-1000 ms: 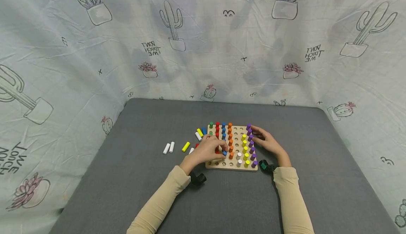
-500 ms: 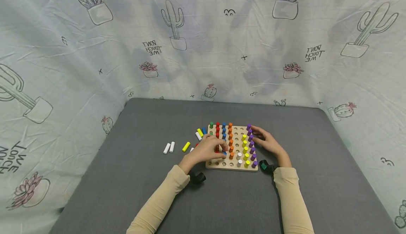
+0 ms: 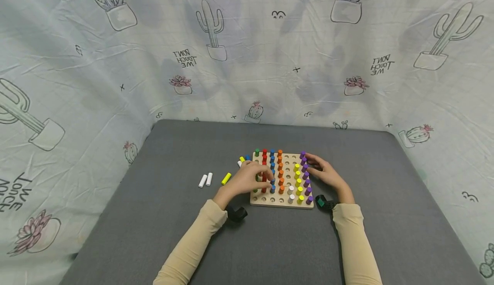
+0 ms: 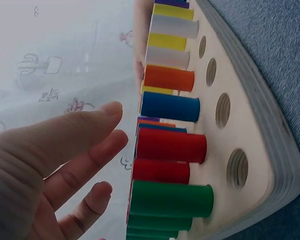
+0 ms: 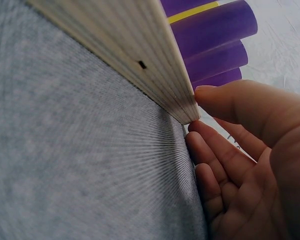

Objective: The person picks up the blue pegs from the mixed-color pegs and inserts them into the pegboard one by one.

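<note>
A wooden pegboard [image 3: 266, 202] stands on the table with rows of coloured pegs upright in its holes. My left hand [image 3: 247, 177] hovers over the board's left side, thumb and fingers apart with nothing between them. Closest to its fingertips is a blue peg [image 4: 170, 106], seated at the near end of the blue row; a red peg [image 4: 171, 146] and a green peg [image 4: 171, 199] stand beside it. At the board's right edge, my right hand [image 3: 328, 176] rests its thumb and fingertips against the wood, beside the purple pegs [image 5: 215, 30].
Two white pegs [image 3: 203, 180] and a yellow peg [image 3: 226, 178] lie loose left of the board. More loose pegs, among them a blue peg [image 3: 248, 158], are partly hidden behind my left hand. A patterned cloth [image 3: 247, 40] hangs behind the grey table [image 3: 293, 250].
My left hand has let go of the blue peg, which now stands in the board, and has moved a little up and left. The right hand has stayed at the board's edge.
</note>
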